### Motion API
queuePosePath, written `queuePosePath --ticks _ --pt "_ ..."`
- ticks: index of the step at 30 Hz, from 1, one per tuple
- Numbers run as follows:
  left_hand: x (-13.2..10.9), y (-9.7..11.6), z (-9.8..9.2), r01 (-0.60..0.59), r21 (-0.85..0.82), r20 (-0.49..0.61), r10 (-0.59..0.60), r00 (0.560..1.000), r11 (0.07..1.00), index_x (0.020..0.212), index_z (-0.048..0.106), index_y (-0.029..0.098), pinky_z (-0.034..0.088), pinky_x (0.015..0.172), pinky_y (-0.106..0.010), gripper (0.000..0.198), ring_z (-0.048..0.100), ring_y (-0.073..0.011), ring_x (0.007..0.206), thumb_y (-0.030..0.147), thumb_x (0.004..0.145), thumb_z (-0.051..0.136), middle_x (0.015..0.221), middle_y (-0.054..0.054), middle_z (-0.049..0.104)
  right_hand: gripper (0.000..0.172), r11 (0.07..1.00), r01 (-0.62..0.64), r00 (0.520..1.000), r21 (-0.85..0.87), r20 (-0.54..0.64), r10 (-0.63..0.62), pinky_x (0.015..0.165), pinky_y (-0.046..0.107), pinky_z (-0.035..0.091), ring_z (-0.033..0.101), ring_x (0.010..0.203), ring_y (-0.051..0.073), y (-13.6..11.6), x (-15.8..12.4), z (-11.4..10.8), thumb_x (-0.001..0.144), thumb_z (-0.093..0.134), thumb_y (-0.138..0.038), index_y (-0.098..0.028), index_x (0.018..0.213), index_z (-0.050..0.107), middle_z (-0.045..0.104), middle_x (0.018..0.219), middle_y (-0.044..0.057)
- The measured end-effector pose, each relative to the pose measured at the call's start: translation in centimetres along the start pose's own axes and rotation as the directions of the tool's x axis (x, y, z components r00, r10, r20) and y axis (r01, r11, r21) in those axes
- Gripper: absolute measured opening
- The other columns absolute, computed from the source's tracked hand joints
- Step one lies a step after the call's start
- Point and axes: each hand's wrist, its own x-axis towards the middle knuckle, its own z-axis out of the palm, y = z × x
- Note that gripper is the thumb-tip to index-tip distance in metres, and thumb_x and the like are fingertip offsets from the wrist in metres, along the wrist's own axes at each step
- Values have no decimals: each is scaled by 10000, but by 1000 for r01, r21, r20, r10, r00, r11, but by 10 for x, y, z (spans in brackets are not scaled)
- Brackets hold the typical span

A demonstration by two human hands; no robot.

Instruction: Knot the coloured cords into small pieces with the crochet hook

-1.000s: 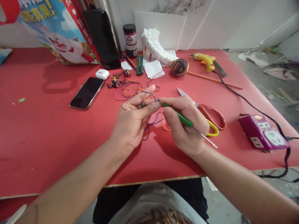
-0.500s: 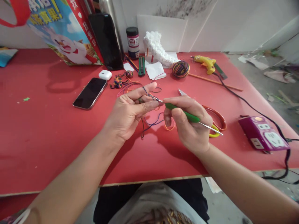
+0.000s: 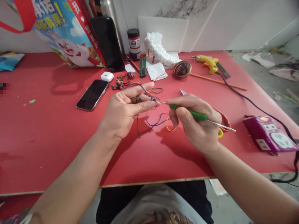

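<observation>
My left hand (image 3: 130, 110) pinches a small piece of dark multicoloured crochet (image 3: 151, 99) between thumb and fingers, with yarn looped over the raised index finger. My right hand (image 3: 196, 121) is closed round the green handle of a crochet hook (image 3: 188, 112). The hook's thin metal tip reaches the stitches at my left fingertips; its other metal end sticks out past my right hand. Loose blue and orange yarn (image 3: 155, 124) hangs below onto the red table. Behind lies a ball of multicoloured yarn (image 3: 182, 69). Scissors (image 3: 223, 119) lie partly hidden under my right hand.
A phone (image 3: 92, 95) and a white earbud case (image 3: 107, 76) lie to the left. Farther back stand a dark-lidded jar (image 3: 134, 44), a green cutter (image 3: 143, 67) and a white woven piece (image 3: 158, 48). A yellow glue gun (image 3: 206, 63) and a purple power socket (image 3: 268, 134) are on the right.
My right hand has drawn the hook to the right, away from my left fingers, so more of its tip shows. My left hand keeps its pinch. The whole view has shifted slightly.
</observation>
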Motion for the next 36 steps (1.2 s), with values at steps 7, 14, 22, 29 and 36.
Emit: queuePosePath --ticks 7,14,22,29,36 --pt "-1 5 0 -25 46 -9 25 1000 999 990 867 168 623 786 -262 415 714 -126 697 79 600 975 688 20 704 168 997 -24 999 -71 22 26 565 331 509 586 561 133 -2 4 -8 1018 712 -365 -248 1080 816 721 813 25" --pt "2 6 -12 -15 184 128 -9 992 983 991 882 185 635 722 -266 368 686 -118 639 73 645 939 688 9 708 142 1000 1 989 -29 150 3 585 328 507 614 618 151 1 12 -25 991 744 -325 -241 1024 854 717 758 26" --pt "1 10 -12 24 244 277 -93 956 969 920 894 204 585 601 -228 310 683 -141 620 55 648 902 672 -34 735 255 921 -330 924 206 271 270 393 246 381 497 441 92 -1 21 -35 902 842 -438 -186 869 832 637 610 0" --pt "-2 4 -3 -16 195 274 -38 961 981 952 896 206 595 661 -249 301 665 -137 661 103 673 940 696 -30 721 288 823 -405 908 398 283 310 354 207 334 436 400 64 7 16 -17 927 805 -463 -178 898 784 612 610 -27" --pt "-7 -2 10 -74 154 96 59 994 985 1011 879 190 607 736 -244 380 649 -110 700 96 651 958 733 12 678 316 835 -392 920 385 139 367 382 225 372 406 415 59 7 14 -7 906 821 -500 -189 918 764 635 662 -21"
